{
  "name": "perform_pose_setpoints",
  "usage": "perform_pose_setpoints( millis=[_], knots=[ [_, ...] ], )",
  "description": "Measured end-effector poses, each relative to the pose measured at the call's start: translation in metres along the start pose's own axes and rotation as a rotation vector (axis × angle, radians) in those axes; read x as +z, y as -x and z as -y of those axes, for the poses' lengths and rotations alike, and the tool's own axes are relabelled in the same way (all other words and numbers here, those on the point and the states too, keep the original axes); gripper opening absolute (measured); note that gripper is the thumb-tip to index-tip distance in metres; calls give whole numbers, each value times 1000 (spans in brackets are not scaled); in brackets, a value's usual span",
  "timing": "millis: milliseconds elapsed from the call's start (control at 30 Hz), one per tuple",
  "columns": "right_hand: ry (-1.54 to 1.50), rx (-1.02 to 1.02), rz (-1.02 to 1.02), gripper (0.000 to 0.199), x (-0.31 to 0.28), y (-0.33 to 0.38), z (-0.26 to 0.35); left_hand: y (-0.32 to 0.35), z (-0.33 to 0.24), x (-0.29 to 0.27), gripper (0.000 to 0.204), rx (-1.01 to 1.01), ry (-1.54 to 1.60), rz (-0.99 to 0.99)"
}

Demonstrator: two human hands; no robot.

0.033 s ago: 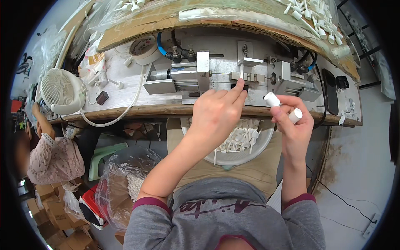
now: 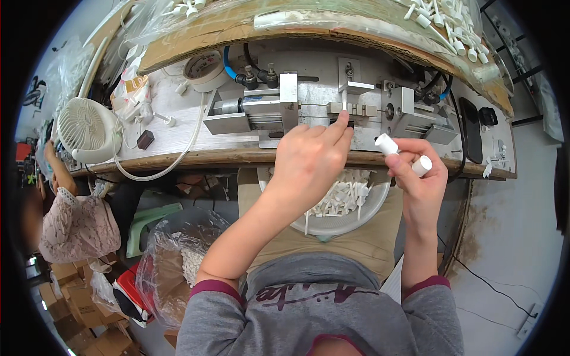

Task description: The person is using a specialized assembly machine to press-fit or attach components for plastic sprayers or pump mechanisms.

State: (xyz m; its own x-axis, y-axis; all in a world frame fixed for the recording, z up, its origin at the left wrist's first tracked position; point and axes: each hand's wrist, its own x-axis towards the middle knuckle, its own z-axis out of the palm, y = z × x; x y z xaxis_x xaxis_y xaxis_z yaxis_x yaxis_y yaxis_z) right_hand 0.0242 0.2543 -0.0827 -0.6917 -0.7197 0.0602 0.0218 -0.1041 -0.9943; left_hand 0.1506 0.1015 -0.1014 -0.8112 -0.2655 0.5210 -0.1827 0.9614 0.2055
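Note:
At the small metal jig (image 2: pixel 367 111) in the middle of the bench, my left hand (image 2: pixel 313 159) has its index fingertip on the near end of a thin white plastic stick (image 2: pixel 344 101). The stick lies across the jig, its far end by an upright metal bracket (image 2: pixel 356 88). My left thumb is hidden beneath the hand. To the right, in front of the bench edge, my right hand (image 2: pixel 424 178) is closed around two white plastic caps (image 2: pixel 386 144). One cap is held out at the fingertips toward the jig; the other sits farther back between the fingers.
Metal air-cylinder blocks (image 2: pixel 261 113) (image 2: pixel 409 113) flank the jig. A bowl (image 2: pixel 338 224) of white plastic pieces rests on my lap. A fan (image 2: pixel 89 130), tape roll (image 2: pixel 205 68) and hose (image 2: pixel 193 142) lie left, a phone (image 2: pixel 470 130) right. Cardboard (image 2: pixel 196 50) overhangs the back. Another person (image 2: pixel 80 228) sits left.
Almost nothing differs. My right hand and its caps have shifted very slightly; my left hand stays at the stick.

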Motion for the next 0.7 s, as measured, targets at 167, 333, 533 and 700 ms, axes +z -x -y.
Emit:
perform_pose_setpoints(
  millis=[167, 333, 533, 700],
  knots=[
    [-17, 56, 37, 22, -19, -2, -2, -6, -1, -3, 29, -5, -7, 72],
    [63, 33, 88, 21, -19, -2, 4, 3, -9, -13, 33, -262, 615, 60],
    [331, -226, 169, 28, -6, -9, 5, 10, -19, -29, 35, -559, 1155, 116],
    [-118, -63, 84, 33, -15, -10, 16, 8, -12, -13, 33, -194, 353, -267]
  ],
)
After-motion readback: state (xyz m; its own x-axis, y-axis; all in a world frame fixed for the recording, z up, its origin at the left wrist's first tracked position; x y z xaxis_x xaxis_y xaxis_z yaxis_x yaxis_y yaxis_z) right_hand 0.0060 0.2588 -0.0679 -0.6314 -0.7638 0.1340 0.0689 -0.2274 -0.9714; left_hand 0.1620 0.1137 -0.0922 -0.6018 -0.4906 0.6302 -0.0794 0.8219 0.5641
